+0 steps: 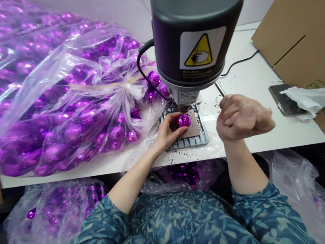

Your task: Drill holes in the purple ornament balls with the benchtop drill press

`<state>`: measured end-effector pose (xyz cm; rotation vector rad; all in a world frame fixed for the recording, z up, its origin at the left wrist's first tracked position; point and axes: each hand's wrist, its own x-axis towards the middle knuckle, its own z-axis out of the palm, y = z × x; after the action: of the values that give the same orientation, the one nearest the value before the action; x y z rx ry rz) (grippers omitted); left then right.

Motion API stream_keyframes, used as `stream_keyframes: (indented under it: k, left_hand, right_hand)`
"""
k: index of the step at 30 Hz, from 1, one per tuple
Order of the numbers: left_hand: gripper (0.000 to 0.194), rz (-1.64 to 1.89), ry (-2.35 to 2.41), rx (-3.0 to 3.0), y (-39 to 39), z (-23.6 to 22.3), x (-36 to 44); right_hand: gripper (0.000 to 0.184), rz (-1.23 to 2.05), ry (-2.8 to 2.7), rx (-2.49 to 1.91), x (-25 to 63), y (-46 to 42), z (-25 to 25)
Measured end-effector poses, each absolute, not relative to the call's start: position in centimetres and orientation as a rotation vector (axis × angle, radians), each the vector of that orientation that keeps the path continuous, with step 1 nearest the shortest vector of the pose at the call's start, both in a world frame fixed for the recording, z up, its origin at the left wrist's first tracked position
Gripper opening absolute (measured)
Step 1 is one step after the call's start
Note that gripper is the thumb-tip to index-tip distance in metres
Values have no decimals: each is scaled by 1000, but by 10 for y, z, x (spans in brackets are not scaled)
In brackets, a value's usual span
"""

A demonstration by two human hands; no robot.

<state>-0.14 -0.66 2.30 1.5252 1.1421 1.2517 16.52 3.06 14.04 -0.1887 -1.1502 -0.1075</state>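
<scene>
My left hand (170, 131) pinches a shiny purple faceted ball (184, 121) between thumb and fingers. The ball sits on a brown board (194, 127) over the slotted metal base (204, 134) of a small drill press (187, 20), directly below its chuck (183, 108). Whether a bit touches the ball is too small to make out. My right hand (243, 116) is a closed fist at the end of the press's metal feed lever (220, 89); the fingers hide the lever's grip.
A big clear bag (54, 93) of purple balls fills the table's left side. Right stand a phone (287, 99) under a white tissue (310, 100) and a cardboard box (306, 43). Dark shavings litter the white table (248, 80). More plastic bags (58, 223) hang below its front edge.
</scene>
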Motion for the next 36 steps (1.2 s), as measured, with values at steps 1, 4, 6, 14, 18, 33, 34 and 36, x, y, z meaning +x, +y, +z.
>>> stream_keyframes:
  k: [1, 4, 6, 14, 18, 33, 34, 36]
  left_hand:
    - [49, 1254, 1137, 1524, -6, 22, -1]
    - [48, 1263, 1149, 1534, -6, 23, 2]
    - [46, 1293, 1214, 1558, -10, 27, 3]
    - [45, 725, 1038, 2161, -104, 49, -21]
    - [51, 563, 943, 2435, -131, 30, -34]
    - [48, 680, 1963, 2025, 106, 54, -65]
    - [48, 689, 1976, 2036, 108, 55, -65]
    - [51, 731, 1975, 2024, 107, 56, -69]
  right_hand:
    - [59, -97, -1155, -186, 164, 29, 143]
    - [61, 7, -1113, -271, 159, 26, 168]
    - [58, 118, -1046, -365, 156, 28, 192]
    - [54, 289, -1176, -455, 158, 36, 231]
    - [50, 287, -1168, -429, 157, 32, 226]
    - [51, 319, -1148, -413, 158, 28, 222]
    - [51, 320, -1146, -414, 158, 28, 222]
    - [51, 307, -1144, -420, 158, 27, 221]
